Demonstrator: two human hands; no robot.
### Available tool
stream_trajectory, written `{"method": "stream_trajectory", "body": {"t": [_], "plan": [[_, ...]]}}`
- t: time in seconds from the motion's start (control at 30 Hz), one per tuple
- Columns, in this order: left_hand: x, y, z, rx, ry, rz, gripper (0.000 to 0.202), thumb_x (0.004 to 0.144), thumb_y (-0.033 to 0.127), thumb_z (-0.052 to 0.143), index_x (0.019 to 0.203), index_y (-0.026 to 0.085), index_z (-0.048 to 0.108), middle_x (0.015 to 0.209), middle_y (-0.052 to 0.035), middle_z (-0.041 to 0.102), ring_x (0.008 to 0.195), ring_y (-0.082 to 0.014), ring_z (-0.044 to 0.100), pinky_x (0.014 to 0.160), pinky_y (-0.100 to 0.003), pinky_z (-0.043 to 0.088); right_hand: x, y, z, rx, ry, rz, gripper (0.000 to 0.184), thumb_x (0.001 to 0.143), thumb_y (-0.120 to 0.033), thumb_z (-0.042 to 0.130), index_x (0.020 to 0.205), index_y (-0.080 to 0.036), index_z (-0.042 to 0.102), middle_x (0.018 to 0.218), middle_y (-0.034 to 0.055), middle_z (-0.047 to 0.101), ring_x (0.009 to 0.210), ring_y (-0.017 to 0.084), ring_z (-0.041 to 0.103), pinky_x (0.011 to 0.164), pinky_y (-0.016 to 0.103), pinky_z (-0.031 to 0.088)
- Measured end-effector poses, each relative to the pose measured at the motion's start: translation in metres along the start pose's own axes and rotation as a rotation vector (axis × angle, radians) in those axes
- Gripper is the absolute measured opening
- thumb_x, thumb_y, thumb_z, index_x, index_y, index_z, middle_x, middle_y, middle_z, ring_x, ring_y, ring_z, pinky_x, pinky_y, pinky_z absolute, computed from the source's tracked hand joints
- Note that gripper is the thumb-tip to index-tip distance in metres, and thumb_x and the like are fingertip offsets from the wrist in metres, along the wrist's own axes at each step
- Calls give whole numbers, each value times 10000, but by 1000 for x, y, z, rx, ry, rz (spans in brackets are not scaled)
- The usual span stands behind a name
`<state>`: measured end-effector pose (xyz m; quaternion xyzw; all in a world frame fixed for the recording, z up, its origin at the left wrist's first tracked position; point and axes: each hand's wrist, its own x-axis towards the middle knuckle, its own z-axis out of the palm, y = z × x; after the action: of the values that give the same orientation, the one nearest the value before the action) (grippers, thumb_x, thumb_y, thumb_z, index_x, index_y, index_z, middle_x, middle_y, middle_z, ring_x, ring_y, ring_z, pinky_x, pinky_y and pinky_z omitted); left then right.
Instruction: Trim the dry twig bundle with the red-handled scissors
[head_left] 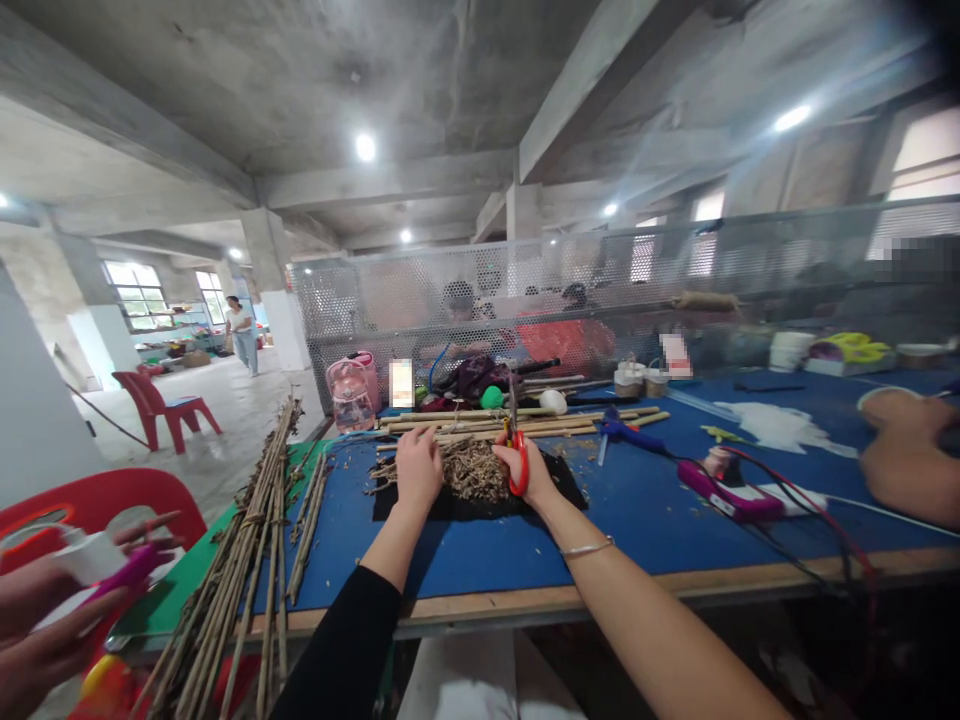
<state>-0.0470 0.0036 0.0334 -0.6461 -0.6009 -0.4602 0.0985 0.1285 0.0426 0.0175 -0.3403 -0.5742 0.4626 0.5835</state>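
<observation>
My right hand (531, 472) grips a pair of red-handled scissors (519, 468), their blades pointing up and away from me. Just left of it, a heap of short cut twig pieces (474, 472) lies on a black cloth (431, 503) on the blue table. My left hand (418, 466) is at the heap's left side with its fingers curled together; whatever they hold is hidden behind the hand. Long pale sticks (480, 428) lie crosswise beyond both hands.
A bundle of long dry stalks (240, 560) leans over the table's left edge. Glue guns (634, 432), a purple power strip (731, 492) and cables lie right. Other people's hands (67, 610) and arm (911, 455) flank me. A perforated metal screen (420, 290) stands behind.
</observation>
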Motion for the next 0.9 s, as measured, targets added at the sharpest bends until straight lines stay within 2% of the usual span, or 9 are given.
{"method": "stream_trajectory", "body": {"t": [0.07,0.13,0.23,0.37,0.43,0.53,0.63,0.7,0.9], "plan": [[-1,12,1,-155,-139,145,319,817,232,416,1051,168,623,1010,-102,631,958,-206,531,870,-314,371,1,-3,2,-152,-10,-102,165,611,-293,564,689,-179,474,493,-67,424,462,89,386,470,219,318],[-2,21,4,-277,-251,180,310,827,292,412,968,178,664,923,-77,664,850,-192,571,798,-290,402,3,-7,4,-268,-41,-194,157,626,-296,551,693,-173,481,560,-44,475,534,106,431,543,234,360],[-2,26,7,-409,-377,147,319,818,324,424,898,170,692,776,-51,680,682,-167,581,671,-262,416,7,-11,6,-380,-107,-276,130,646,-277,524,709,-172,482,610,-34,498,567,109,450,582,235,377],[-5,27,8,-508,-446,85,283,771,318,493,901,168,695,735,-36,680,649,-160,577,640,-253,413,8,-9,8,-430,-152,-263,113,659,-259,498,734,-178,475,582,-46,488,529,98,442,557,219,377],[-10,24,10,-542,-439,19,265,740,317,534,875,163,701,729,-40,680,653,-162,579,652,-257,419,4,-7,8,-456,-121,-251,122,675,-283,498,734,-179,478,574,-43,496,528,99,446,553,215,375],[-16,13,16,-634,-339,-195,259,688,331,594,826,139,701,717,-56,676,634,-157,579,640,-257,431,-4,-5,2,-550,-4,-254,184,703,-363,504,699,-180,492,575,-28,515,536,104,452,542,210,363],[-19,0,24,-856,-276,-404,320,640,352,643,849,112,676,644,-50,650,557,-133,559,568,-243,435,-12,-6,-9,-710,92,-244,262,688,-439,530,651,-181,507,570,-11,534,525,108,452,515,210,341],[-19,-6,26,-998,-245,-511,359,610,364,670,860,107,658,639,-44,640,541,-117,552,548,-232,436,-17,-7,-15,-820,101,-220,291,675,-474,543,642,-185,521,575,-4,550,528,113,463,514,214,336],[-19,0,20,-1110,-232,-628,409,548,364,718,858,110,637,666,-41,636,565,-109,565,521,-205,427,-31,-11,-10,-1130,78,-148,380,627,-550,584,785,-206,557,752,32,614,691,169,561,586,241,357]]}}
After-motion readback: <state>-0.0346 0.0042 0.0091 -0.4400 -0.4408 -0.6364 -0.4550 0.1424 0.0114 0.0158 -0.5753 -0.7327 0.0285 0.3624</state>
